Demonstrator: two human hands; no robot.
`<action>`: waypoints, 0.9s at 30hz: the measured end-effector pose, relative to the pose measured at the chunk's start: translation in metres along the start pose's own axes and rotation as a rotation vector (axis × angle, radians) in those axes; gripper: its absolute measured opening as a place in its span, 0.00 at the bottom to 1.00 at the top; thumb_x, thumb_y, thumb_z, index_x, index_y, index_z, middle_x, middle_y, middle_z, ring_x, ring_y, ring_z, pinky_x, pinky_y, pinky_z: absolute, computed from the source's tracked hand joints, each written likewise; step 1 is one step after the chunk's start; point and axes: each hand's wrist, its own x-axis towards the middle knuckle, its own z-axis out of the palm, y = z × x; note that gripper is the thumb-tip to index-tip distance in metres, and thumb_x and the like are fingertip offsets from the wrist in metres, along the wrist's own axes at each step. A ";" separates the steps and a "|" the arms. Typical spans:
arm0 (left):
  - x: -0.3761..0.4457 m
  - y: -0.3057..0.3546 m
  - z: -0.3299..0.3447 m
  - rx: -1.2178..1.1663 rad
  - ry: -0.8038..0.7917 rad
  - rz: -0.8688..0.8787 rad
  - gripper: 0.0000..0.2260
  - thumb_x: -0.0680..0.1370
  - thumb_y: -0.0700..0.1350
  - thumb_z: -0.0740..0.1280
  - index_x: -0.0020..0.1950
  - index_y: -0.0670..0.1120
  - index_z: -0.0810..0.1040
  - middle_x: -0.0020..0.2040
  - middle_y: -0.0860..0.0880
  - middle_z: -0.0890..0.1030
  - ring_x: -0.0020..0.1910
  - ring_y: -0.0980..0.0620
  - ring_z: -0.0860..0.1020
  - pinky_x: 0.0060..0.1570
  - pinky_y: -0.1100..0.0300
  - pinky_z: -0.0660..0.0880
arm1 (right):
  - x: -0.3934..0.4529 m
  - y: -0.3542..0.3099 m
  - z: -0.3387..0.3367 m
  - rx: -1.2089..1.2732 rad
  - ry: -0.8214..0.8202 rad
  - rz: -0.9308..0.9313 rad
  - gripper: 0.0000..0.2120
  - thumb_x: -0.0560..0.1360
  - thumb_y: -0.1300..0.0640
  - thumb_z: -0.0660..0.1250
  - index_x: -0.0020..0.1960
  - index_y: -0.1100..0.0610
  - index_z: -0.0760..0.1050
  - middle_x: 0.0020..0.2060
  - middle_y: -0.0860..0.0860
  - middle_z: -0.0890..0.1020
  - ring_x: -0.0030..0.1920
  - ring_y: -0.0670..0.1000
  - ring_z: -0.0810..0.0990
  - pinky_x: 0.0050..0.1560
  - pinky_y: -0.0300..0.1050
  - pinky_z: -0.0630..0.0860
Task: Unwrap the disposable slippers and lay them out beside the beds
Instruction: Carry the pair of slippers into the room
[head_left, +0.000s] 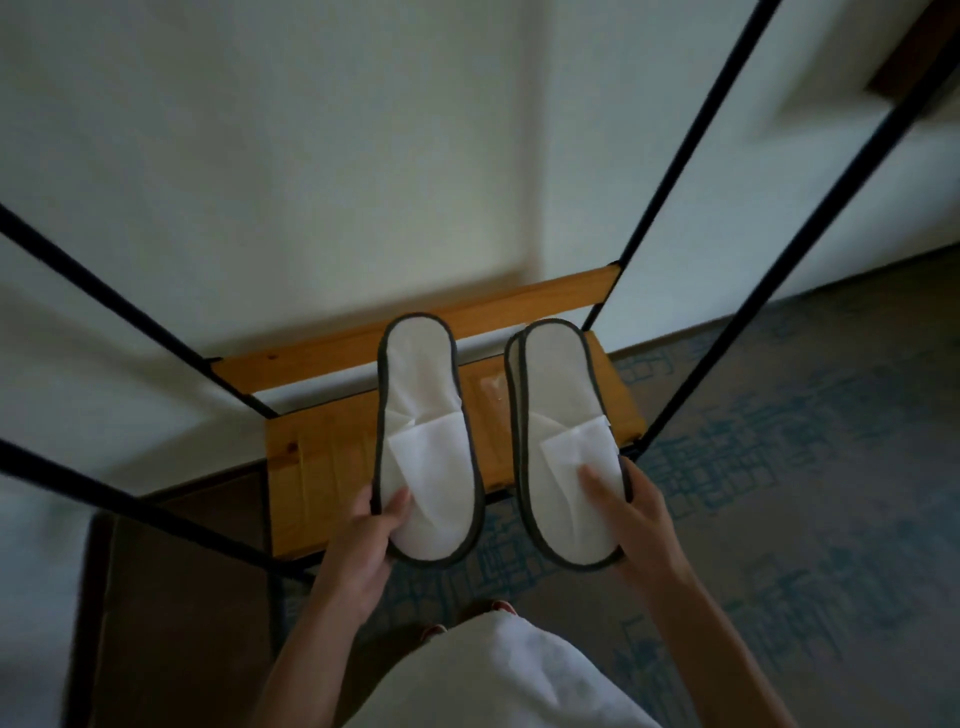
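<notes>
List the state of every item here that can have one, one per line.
Left slipper: unwrapped, flat, gripped at the toe end by the left hand.
Right slippers: unwrapped, apparently two stacked, gripped at the toe end by the right hand.
Clear wrapper: seemingly empty, lying on the wooden shelf.
Wooden shelf: mounted low in the black metal rack.

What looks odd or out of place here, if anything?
Only small things. The right hand seems to hold two slippers stacked, since a second rim shows behind the first, while the left hand holds a single slipper. A clear wrapper seems to lie on the wooden shelf.
</notes>
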 end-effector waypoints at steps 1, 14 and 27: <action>0.001 0.001 0.001 0.041 -0.023 0.014 0.16 0.78 0.43 0.67 0.66 0.51 0.73 0.60 0.47 0.80 0.59 0.45 0.76 0.60 0.41 0.75 | -0.009 -0.002 -0.003 0.007 0.036 -0.018 0.14 0.76 0.52 0.70 0.61 0.50 0.78 0.52 0.55 0.86 0.49 0.58 0.86 0.40 0.52 0.82; -0.006 0.012 0.064 0.433 -0.623 0.111 0.27 0.72 0.49 0.73 0.65 0.72 0.68 0.56 0.55 0.83 0.54 0.49 0.82 0.48 0.48 0.82 | -0.144 0.012 -0.017 0.157 0.649 -0.232 0.17 0.75 0.51 0.70 0.62 0.42 0.72 0.49 0.47 0.83 0.44 0.53 0.85 0.36 0.51 0.82; -0.104 -0.064 0.221 0.537 -0.884 0.172 0.19 0.77 0.41 0.70 0.65 0.54 0.72 0.59 0.49 0.81 0.56 0.47 0.80 0.52 0.46 0.80 | -0.289 0.043 -0.124 0.295 1.084 -0.246 0.24 0.71 0.50 0.71 0.65 0.46 0.68 0.55 0.55 0.79 0.51 0.61 0.82 0.41 0.63 0.83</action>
